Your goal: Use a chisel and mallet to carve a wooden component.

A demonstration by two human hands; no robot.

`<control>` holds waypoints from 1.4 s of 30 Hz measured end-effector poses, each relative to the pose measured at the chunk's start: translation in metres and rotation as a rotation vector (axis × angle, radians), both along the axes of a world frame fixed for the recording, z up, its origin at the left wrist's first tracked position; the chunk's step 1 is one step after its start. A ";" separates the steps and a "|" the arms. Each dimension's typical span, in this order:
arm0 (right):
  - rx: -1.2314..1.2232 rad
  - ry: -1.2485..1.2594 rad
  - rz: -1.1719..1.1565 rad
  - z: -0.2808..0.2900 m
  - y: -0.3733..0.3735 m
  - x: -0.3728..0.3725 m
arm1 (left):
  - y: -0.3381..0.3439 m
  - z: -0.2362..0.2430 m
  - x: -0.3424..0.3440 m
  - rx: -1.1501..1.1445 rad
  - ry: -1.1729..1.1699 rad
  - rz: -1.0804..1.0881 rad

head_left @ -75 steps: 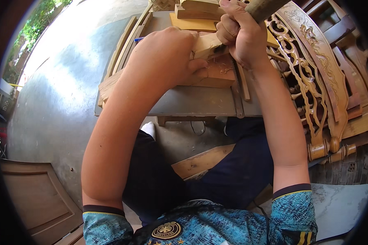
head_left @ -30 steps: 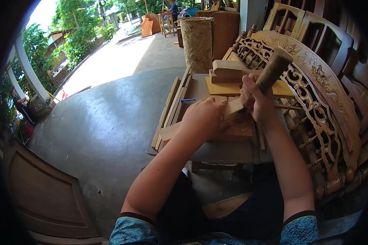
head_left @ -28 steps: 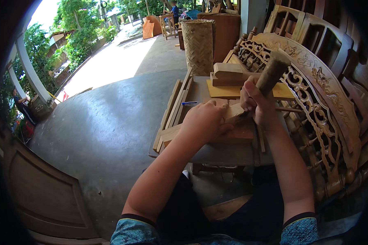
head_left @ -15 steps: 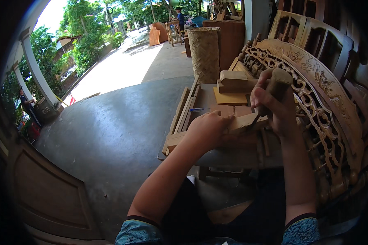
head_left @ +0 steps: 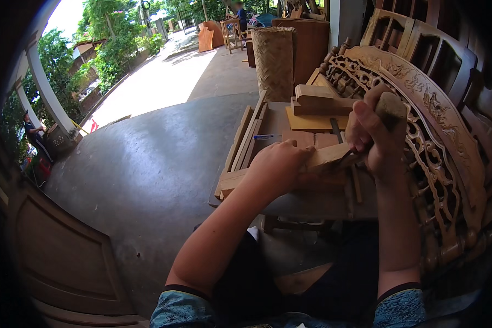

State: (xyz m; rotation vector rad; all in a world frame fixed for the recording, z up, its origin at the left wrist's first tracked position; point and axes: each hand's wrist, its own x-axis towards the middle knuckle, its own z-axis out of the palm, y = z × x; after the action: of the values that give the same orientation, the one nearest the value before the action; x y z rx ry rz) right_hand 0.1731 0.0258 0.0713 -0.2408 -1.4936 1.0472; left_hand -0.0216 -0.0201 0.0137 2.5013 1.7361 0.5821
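Observation:
My left hand (head_left: 283,164) is closed over a pale piece of wood (head_left: 329,156), pressing it down on the small worktable (head_left: 374,203). In my right hand (head_left: 378,134) is a chisel (head_left: 393,109) with a thick, rounded wooden handle. The fingers wrap round it, and the handle slants up to the right. Its dark blade points down at the right end of the wood piece and seems to touch it; the hand partly hides this spot.
Long wood strips (head_left: 250,139), a blue pen (head_left: 264,136), a dark metal blade (head_left: 335,127) and stacked wood blocks (head_left: 320,98) lie on the table. A carved openwork panel (head_left: 421,98) leans close at the right. Beyond stands a woven mat roll (head_left: 273,63). Two people are far off.
My right hand and the chisel have shifted a little to the right, with the wrist turned. The dark metal blade on the table shows more. My left hand stays on the wood.

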 end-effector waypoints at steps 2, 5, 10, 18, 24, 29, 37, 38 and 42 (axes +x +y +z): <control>0.004 0.010 -0.025 0.001 0.005 -0.002 | 0.001 -0.002 0.001 0.001 0.006 0.013; -0.038 0.059 -0.074 -0.001 0.010 -0.007 | 0.002 -0.005 0.002 -0.004 0.026 0.047; -0.044 0.054 -0.093 -0.001 0.012 -0.014 | 0.005 -0.006 0.003 -0.010 0.047 0.056; -0.109 0.033 -0.089 0.004 0.025 -0.021 | 0.006 -0.009 0.003 0.036 0.025 0.069; -0.244 0.125 -0.038 0.005 0.042 -0.004 | 0.006 -0.008 0.003 0.020 0.048 0.053; -0.298 0.226 -0.029 0.000 0.054 0.013 | 0.005 -0.006 0.004 0.014 0.048 0.060; -0.232 0.261 -0.119 -0.005 0.039 0.012 | 0.004 -0.009 0.003 0.023 0.064 0.073; -0.222 0.255 -0.133 -0.005 0.035 0.012 | 0.005 -0.011 0.003 0.038 0.057 0.072; -0.043 0.125 -0.076 -0.016 0.021 0.006 | 0.011 -0.019 0.004 0.069 0.050 0.055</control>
State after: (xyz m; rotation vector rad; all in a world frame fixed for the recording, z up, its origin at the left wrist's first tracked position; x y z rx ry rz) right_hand 0.1796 0.0471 0.0557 -0.2560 -1.3406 1.0165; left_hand -0.0179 -0.0093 -0.0056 2.5419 1.8387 0.5988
